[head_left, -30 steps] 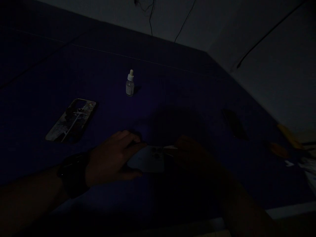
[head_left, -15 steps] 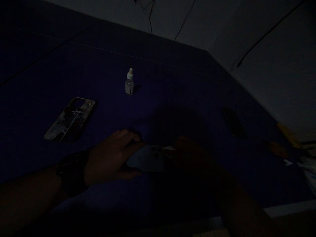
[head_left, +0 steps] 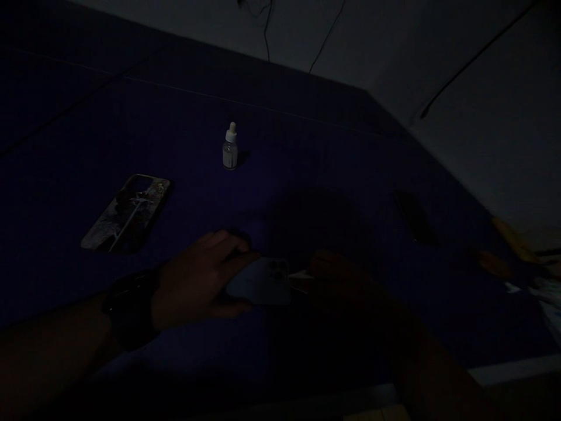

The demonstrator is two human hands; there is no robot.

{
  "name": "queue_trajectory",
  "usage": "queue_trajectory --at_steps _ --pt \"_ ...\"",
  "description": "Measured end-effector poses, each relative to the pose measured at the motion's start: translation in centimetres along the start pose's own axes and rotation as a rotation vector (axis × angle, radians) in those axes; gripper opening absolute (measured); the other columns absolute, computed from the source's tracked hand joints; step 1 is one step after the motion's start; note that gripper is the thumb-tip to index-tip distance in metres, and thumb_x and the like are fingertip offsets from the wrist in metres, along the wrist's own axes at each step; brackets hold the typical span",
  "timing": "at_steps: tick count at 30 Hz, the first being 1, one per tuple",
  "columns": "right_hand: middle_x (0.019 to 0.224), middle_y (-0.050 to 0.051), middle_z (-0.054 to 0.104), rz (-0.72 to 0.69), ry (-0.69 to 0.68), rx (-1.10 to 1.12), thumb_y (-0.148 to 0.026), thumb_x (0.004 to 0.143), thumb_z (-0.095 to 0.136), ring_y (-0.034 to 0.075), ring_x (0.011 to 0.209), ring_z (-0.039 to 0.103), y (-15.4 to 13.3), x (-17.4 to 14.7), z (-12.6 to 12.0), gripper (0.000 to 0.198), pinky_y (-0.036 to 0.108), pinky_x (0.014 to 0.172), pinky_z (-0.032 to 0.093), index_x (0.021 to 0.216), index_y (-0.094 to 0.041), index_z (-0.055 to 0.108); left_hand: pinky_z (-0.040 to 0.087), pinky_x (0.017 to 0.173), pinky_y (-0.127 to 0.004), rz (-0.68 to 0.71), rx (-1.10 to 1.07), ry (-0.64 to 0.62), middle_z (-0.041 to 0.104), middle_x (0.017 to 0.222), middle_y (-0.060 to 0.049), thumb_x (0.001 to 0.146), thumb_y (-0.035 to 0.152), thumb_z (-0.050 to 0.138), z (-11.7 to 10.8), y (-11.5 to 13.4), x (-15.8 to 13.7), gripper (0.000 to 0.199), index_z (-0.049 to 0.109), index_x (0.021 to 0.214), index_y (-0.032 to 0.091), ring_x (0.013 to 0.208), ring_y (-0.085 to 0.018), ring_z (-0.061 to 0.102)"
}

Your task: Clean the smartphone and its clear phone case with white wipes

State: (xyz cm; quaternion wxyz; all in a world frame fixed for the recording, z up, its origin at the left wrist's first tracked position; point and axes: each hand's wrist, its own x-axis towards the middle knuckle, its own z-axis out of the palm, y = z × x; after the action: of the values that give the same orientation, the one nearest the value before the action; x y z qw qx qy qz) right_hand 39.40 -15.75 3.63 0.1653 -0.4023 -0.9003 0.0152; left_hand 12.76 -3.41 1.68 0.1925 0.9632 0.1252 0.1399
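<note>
A light blue smartphone [head_left: 258, 283] lies back up on the dark blue tabletop, its camera lenses toward the right. My left hand [head_left: 199, 280], with a black watch [head_left: 131, 307] at the wrist, grips the phone's left end between thumb and fingers. At the phone's right end, by the cameras, is my right hand [head_left: 335, 275], deep in shadow. Its fingers are closed on a small white pointed thing [head_left: 300, 275], whose kind I cannot make out. The tip of this white thing reaches the phone's edge beside the lenses.
A patterned phone case [head_left: 127, 213] lies at the left. Behind the hands stands a dropper bottle [head_left: 230, 149]. A dark phone-like slab [head_left: 415, 217] lies at the right, with an orange item [head_left: 495, 264] and a yellow item [head_left: 512, 240] beyond. Cables [head_left: 326, 38] hang along the wall.
My right hand has shifted slightly down and toward me, the white thing with it. My left hand and the phone stay almost still.
</note>
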Motion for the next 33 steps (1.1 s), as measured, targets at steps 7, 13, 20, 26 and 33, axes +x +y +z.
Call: queue_trajectory --at_steps 7,13,20,26,33 --pt "0.088 0.007 0.064 0.011 -0.029 0.031 -0.011 0.099 0.047 0.019 0.08 0.053 -1.4 0.8 1.5 0.026 0.031 0.068 0.046 0.118 -0.013 0.064 0.046 0.09 -0.043 -0.006 -0.01 -0.006 0.059 0.12 -0.009 0.081 0.044 0.077 0.0 0.1 0.1 0.062 0.055 0.135 0.022 0.106 -0.029 0.055" --pt "0.091 0.007 0.064 0.05 -0.023 0.03 -0.013 0.096 0.053 0.02 0.082 0.053 -1.3 0.4 1.5 0.024 0.033 0.069 0.045 0.117 -0.015 0.064 0.046 0.089 -0.044 -0.003 0.0 -0.003 0.059 0.12 -0.01 0.078 0.044 0.079 0.1 0.0 0.1 0.064 0.057 0.133 0.02 0.105 -0.03 0.055" --pt "0.084 0.006 0.061 0.017 0.001 -0.036 -0.011 0.098 0.048 0.018 0.074 0.049 -1.5 1.5 1.9 0.021 0.031 0.062 0.041 0.109 -0.015 0.067 0.047 0.09 -0.046 -0.017 -0.009 -0.026 0.059 0.12 -0.01 0.076 0.043 0.081 0.1 0.0 0.2 0.068 0.056 0.135 0.02 0.106 -0.031 0.055" --pt "0.076 0.005 0.057 0.084 0.067 -0.1 -0.011 0.098 0.045 0.019 0.072 0.046 -0.8 3.7 2.4 0.024 0.033 0.064 0.04 0.094 -0.014 0.069 0.047 0.092 -0.047 -0.019 0.002 -0.028 0.059 0.12 -0.01 0.076 0.043 0.081 0.1 0.1 0.1 0.067 0.056 0.134 0.021 0.106 -0.031 0.055" --pt "0.076 0.005 0.057 0.023 0.086 -0.142 -0.008 0.097 0.049 0.018 0.071 0.047 -0.6 3.8 2.2 0.022 0.032 0.064 0.038 0.088 -0.013 0.068 0.047 0.091 -0.045 -0.014 0.022 -0.019 0.06 0.119 -0.009 0.076 0.045 0.08 0.1 0.0 0.2 0.065 0.057 0.133 0.022 0.105 -0.029 0.056"
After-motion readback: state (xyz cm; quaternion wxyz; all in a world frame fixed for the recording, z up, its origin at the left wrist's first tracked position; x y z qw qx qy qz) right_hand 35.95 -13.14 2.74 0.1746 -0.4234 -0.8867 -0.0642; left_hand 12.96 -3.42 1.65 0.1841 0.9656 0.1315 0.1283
